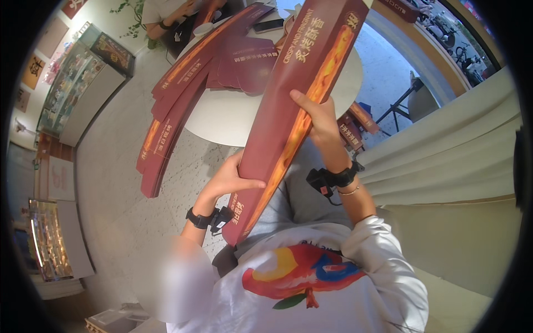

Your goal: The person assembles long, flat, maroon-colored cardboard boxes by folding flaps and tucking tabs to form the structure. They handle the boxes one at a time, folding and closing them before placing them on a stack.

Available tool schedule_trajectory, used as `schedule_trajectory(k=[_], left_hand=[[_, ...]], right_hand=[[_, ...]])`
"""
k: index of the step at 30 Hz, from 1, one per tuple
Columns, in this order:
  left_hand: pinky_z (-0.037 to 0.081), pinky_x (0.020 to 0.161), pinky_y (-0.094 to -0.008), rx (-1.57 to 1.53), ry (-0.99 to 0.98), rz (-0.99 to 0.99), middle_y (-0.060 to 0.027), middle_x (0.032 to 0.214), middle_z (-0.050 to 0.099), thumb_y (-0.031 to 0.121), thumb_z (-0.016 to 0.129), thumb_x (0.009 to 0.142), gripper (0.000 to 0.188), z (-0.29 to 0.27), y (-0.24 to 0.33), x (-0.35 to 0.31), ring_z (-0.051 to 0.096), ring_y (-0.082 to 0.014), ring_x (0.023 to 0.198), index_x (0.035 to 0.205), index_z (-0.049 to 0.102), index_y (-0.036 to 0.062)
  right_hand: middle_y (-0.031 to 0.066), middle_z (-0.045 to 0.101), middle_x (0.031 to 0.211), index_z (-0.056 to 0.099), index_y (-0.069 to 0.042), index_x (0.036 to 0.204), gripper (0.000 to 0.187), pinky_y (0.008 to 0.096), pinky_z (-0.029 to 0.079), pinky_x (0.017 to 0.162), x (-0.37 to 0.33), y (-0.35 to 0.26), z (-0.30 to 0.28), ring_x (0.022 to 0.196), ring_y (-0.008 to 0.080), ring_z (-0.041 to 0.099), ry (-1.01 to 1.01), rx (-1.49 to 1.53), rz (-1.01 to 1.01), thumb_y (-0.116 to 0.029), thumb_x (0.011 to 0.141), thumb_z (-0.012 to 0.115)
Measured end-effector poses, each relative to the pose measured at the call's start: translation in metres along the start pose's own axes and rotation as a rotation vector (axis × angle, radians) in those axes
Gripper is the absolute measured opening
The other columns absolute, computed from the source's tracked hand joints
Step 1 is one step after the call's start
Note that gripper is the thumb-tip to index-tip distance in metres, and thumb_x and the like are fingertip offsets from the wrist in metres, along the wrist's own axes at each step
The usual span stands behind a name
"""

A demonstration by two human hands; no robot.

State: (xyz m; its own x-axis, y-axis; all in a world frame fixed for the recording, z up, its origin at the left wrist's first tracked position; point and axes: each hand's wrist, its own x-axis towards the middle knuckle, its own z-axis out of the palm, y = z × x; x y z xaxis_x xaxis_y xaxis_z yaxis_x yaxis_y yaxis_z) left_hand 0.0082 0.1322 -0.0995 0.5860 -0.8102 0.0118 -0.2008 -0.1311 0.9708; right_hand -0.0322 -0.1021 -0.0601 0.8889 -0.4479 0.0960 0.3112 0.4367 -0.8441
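A long, narrow maroon cardboard box (pixel 273 108) with a picture of golden baked food along its edge slants across my lap toward the round table. My left hand (pixel 226 178) grips its lower part, with the thumb lying across the front face. Higher up, on the box's right edge, my right hand (pixel 321 119) clasps it with the thumb on the printed side. The fingers of both hands are partly hidden by the box. To the left, long flat maroon cartons (pixel 186 83) lie in an overlapping pile that juts over the table's rim.
The white round table (pixel 214 119) stands ahead, with a dark phone (pixel 268 25) and a white cup (pixel 203 29) on it. Another person (pixel 166 16) sits across. More maroon boxes (pixel 355 130) and a dark chair (pixel 413 100) are at right, near a pale curtain (pixel 438 150).
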Motion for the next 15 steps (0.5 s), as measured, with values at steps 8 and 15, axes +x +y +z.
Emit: schedule_trajectory(k=[8, 15], left_hand=[[0.050, 0.082, -0.0265, -0.023, 0.027, -0.185, -0.0062, 0.099, 0.070, 0.015, 0.079, 0.079, 0.041, -0.010, -0.010, 0.008, 0.061, -0.0101, 0.090, 0.113, 0.065, -0.0030], [0.050, 0.080, -0.0262, 0.085, -0.153, -0.279, -0.0065, 0.097, 0.071, 0.016, 0.078, 0.081, 0.038, -0.022, -0.031, 0.008, 0.061, -0.0085, 0.088, 0.111, 0.067, -0.0044]], right_hand=[[0.0090, 0.065, 0.114, 0.057, 0.003, 0.119, 0.043, 0.0325, 0.052, 0.088, 0.015, -0.004, -0.022, 0.102, 0.0182, 0.064, -0.141, 0.119, 0.043, -0.003, 0.081, 0.076], [0.0111, 0.064, 0.116, 0.055, 0.003, 0.121, 0.041, 0.0320, 0.053, 0.089, 0.017, -0.001, -0.051, 0.102, 0.0184, 0.064, 0.075, 0.088, -0.082, 0.001, 0.084, 0.071]])
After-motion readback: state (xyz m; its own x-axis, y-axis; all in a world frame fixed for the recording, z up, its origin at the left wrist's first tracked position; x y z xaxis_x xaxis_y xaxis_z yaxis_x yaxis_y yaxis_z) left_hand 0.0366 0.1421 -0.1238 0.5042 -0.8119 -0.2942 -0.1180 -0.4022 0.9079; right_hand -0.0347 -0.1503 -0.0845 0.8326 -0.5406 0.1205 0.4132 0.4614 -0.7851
